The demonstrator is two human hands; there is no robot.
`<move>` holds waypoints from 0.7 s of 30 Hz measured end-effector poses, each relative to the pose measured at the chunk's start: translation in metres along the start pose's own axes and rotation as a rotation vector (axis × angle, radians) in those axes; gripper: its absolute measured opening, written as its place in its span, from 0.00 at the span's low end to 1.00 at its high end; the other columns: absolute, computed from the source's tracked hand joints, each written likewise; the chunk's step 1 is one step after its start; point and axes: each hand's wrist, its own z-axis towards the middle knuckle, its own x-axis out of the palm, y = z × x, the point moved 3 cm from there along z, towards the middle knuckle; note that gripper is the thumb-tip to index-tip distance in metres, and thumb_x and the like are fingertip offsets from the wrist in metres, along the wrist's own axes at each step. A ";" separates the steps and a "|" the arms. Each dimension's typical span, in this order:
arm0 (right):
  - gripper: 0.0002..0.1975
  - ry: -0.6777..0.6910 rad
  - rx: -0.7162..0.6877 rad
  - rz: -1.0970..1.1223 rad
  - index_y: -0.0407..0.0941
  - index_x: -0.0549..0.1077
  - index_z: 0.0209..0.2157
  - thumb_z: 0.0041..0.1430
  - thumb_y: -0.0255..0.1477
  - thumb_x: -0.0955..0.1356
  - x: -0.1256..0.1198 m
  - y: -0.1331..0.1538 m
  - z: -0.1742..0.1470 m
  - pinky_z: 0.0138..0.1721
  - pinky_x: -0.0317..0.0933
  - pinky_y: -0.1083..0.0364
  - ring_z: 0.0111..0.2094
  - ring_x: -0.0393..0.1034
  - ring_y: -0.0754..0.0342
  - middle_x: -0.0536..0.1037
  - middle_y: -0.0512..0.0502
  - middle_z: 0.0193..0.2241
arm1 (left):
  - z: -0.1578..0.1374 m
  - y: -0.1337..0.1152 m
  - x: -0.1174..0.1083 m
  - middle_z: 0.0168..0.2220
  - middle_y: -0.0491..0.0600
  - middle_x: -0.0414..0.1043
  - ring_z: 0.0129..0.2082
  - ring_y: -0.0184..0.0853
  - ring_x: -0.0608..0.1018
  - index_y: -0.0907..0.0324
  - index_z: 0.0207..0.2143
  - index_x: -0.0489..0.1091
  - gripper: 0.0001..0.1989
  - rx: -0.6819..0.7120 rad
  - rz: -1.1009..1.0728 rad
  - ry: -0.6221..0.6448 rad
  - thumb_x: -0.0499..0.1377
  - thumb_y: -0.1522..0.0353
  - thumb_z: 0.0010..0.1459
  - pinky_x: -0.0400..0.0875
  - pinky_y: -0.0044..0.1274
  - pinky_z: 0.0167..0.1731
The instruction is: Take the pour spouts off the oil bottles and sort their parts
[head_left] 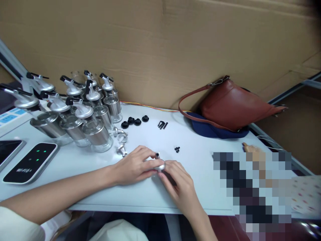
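Observation:
Near the table's front edge, my left hand (137,164) and my right hand (180,180) are closed together around a silver pourer top (161,166). Its small spout with a dark opening points up between my fingers, which hide most of the rest. Beyond my left hand lie a few loose silver pourer tops (121,150). Further back are several round black stoppers (137,122), and right of them a group of thin black levers (163,125). A small cluster of tiny black caps (177,149) sits beyond my right hand.
Several glass bottles with steel sleeves (94,134) and lever pourers crowd the back left. A Wi-Fi device (31,162) and a power strip (11,117) lie left. A brown leather bag (228,107) rests on a blue cap (213,129). Another person's hand (250,148) shows at right, partly pixelated.

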 end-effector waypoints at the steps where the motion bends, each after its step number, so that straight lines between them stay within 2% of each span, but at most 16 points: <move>1: 0.08 0.000 0.006 -0.001 0.44 0.66 0.41 0.62 0.19 0.63 0.000 -0.001 -0.001 0.37 0.61 0.52 0.36 0.66 0.53 0.73 0.45 0.34 | -0.001 0.000 0.000 0.38 0.53 0.68 0.37 0.34 0.71 0.59 0.48 0.63 0.11 0.001 0.004 -0.011 0.50 0.70 0.64 0.68 0.26 0.40; 8: 0.09 -0.009 0.059 -0.040 0.45 0.64 0.35 0.64 0.18 0.58 0.002 -0.004 0.002 0.30 0.57 0.54 0.29 0.60 0.54 0.68 0.47 0.28 | -0.007 0.000 0.004 0.39 0.49 0.68 0.39 0.32 0.71 0.52 0.50 0.67 0.14 -0.049 -0.008 0.033 0.51 0.70 0.64 0.68 0.24 0.41; 11: 0.09 -0.002 0.054 -0.055 0.44 0.62 0.34 0.64 0.18 0.57 0.003 -0.003 0.002 0.29 0.56 0.56 0.27 0.58 0.55 0.66 0.48 0.26 | -0.008 0.000 0.003 0.42 0.50 0.69 0.41 0.33 0.71 0.53 0.51 0.67 0.14 -0.064 0.003 0.003 0.50 0.69 0.65 0.68 0.24 0.42; 16: 0.10 0.034 0.063 -0.058 0.45 0.59 0.30 0.64 0.18 0.56 0.005 -0.004 0.001 0.29 0.55 0.56 0.26 0.57 0.56 0.65 0.50 0.24 | -0.007 0.000 0.002 0.46 0.53 0.69 0.43 0.33 0.74 0.57 0.51 0.64 0.14 -0.011 0.024 0.000 0.47 0.71 0.66 0.70 0.22 0.41; 21: 0.12 0.062 0.066 -0.087 0.46 0.56 0.27 0.64 0.19 0.56 0.006 -0.004 0.002 0.28 0.54 0.57 0.25 0.56 0.55 0.63 0.51 0.22 | -0.004 0.000 0.001 0.41 0.54 0.71 0.39 0.34 0.74 0.60 0.50 0.64 0.13 0.007 0.039 -0.024 0.48 0.70 0.65 0.71 0.24 0.39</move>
